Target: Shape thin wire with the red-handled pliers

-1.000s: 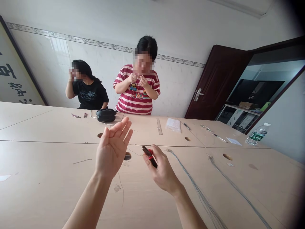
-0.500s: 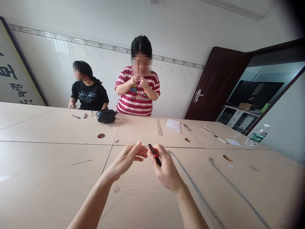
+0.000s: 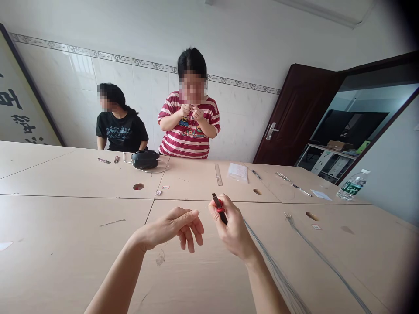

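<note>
My left hand has its thumb pressed to the index finger, with the other fingers hanging loosely curled. A very thin wire shows at the pinch, running toward my right hand; most of it is too fine to follow. My right hand is wrapped round a small red-and-black hand tool, its flat dark metal tip pointing up; its exact kind is hard to tell. Both hands are above the table, a short gap apart. Under and beside my right forearm lies a bundle of long grey wires.
A second wire bundle lies farther right, near a water bottle. Across the table are a ruler, a plastic bag, a pen and a black case. Two people are on the far side.
My left hand has moved slightly left and down, its lower fingers dropping, so the gap between my hands is wider. The tool in my right hand has shifted slightly right.
</note>
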